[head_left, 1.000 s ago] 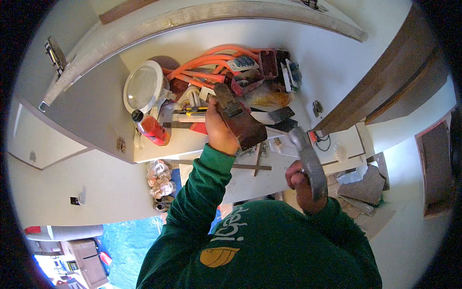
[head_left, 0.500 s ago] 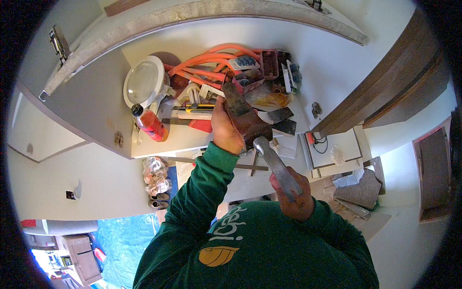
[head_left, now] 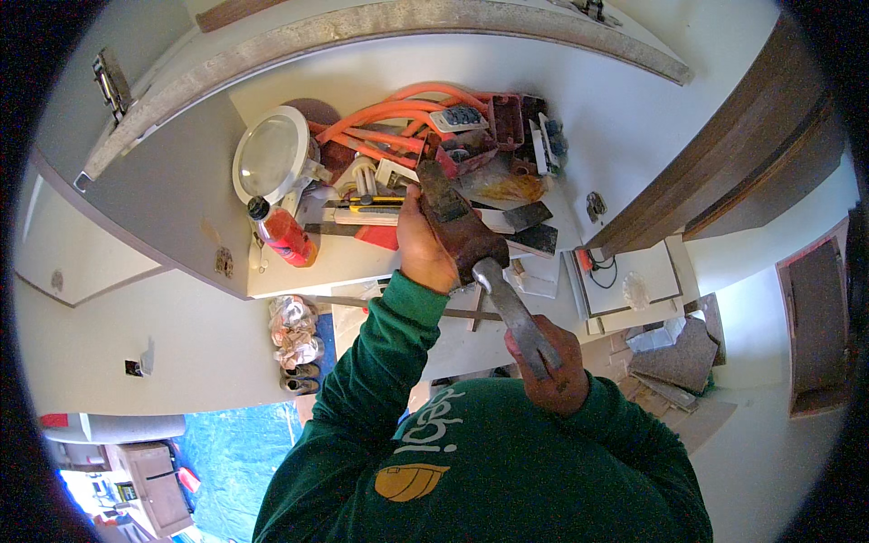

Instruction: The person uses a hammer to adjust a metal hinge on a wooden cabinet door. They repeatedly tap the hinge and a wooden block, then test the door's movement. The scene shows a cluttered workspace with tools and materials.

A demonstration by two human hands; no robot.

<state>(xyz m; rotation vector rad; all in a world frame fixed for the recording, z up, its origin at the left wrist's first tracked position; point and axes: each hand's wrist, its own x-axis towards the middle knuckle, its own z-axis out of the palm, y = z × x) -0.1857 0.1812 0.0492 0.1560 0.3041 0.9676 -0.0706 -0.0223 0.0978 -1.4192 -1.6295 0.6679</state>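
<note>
My left hand [head_left: 427, 250] is wrapped round a dark reddish-brown, box-like piece [head_left: 463, 233] with a narrower end pointing away from me; its exact kind I cannot make out. In my right hand [head_left: 556, 380] is a metal claw hammer [head_left: 512, 309], its forked claw beside my fingers and its handle mostly hidden. The hammer's rounded face lies against or just in front of the piece's near end; contact is unclear. Behind my left hand, a yellow and black utility knife [head_left: 362, 201] rests on the cluttered shelf [head_left: 339, 273].
Orange conduit [head_left: 398, 107], red electrical boxes [head_left: 505, 122] and a round white lamp [head_left: 270, 156] crowd the shelf. A bottle of red liquid [head_left: 285, 237] stands at its left. A grey-edged board [head_left: 398, 20] spans the top. Wrapped bundles [head_left: 294, 333] and shoes [head_left: 299, 380] lie lower left.
The hammer and the brown piece have shifted slightly to the left. Both hands keep their hold.
</note>
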